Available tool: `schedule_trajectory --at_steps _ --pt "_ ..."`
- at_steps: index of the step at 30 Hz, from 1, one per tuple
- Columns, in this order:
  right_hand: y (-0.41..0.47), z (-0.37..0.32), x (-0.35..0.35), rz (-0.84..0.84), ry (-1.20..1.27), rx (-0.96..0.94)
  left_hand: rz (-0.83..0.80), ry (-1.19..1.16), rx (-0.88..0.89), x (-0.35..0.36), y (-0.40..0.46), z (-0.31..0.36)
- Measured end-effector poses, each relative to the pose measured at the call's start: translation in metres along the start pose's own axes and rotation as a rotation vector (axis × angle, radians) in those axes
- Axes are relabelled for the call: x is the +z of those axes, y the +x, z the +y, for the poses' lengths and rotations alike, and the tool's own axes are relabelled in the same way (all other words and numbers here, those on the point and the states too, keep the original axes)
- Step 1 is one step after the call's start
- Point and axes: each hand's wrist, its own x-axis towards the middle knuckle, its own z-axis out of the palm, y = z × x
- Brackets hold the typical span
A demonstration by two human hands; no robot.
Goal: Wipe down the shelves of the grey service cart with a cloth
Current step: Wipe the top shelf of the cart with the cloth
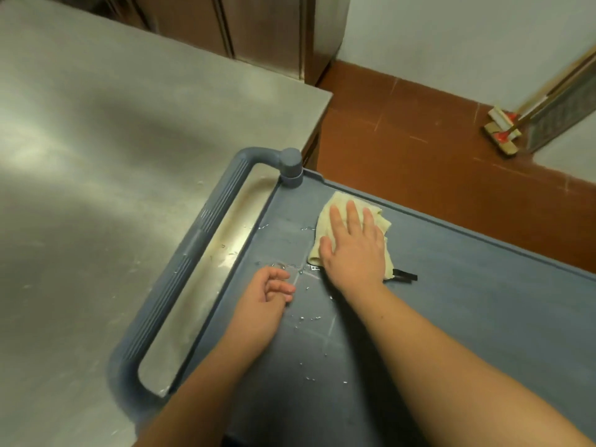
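The grey service cart's top shelf fills the lower right of the view, with water droplets scattered over its left part. A pale yellow cloth lies flat on the shelf near the far left corner, a black tag sticking out beside it. My right hand presses on the cloth with straight, spread fingers. My left hand rests on the wet shelf near the left rim, its fingers loosely curled and holding nothing.
The cart's grey ribbed handle runs along the left end, against a stainless steel counter. Red-brown tiled floor lies beyond the cart. Brooms lean at the far right wall. Steel cabinets stand at the back.
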Motion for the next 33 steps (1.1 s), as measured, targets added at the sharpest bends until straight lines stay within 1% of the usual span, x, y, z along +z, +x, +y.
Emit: schedule_trajectory --at_steps 5,9,12,16,20,22,26,30,33 --pt "0.018 -0.046 0.008 -0.031 -0.014 -0.079 0.014 0.025 -0.027 -0.022 -0.010 -0.018" --pt "0.031 -0.087 0.013 -0.050 -0.015 -0.155 0.030 0.002 -0.049 -0.038 -0.014 -0.028" --pt "0.031 -0.107 0.019 -0.048 -0.018 -0.141 0.052 -0.010 -0.056 -0.045 -0.013 -0.030" --pt "0.011 -0.108 0.018 -0.078 -0.030 -0.135 0.046 0.000 -0.040 -0.049 -0.014 -0.027" --pt "-0.020 -0.110 0.018 -0.102 -0.013 -0.203 0.080 -0.012 -0.004 -0.049 -0.016 -0.021" --pt "-0.018 -0.111 0.017 -0.097 -0.001 -0.195 0.100 0.000 0.003 -0.050 -0.015 -0.019" --pt "-0.004 -0.108 0.019 -0.077 -0.008 -0.168 0.089 0.028 -0.008 -0.053 -0.014 -0.016" --pt "-0.008 -0.102 0.019 -0.076 -0.022 -0.170 0.086 0.040 0.000 -0.054 -0.018 -0.018" --pt "-0.014 -0.087 0.014 -0.071 -0.024 -0.126 0.090 0.038 0.002 -0.051 -0.019 -0.018"
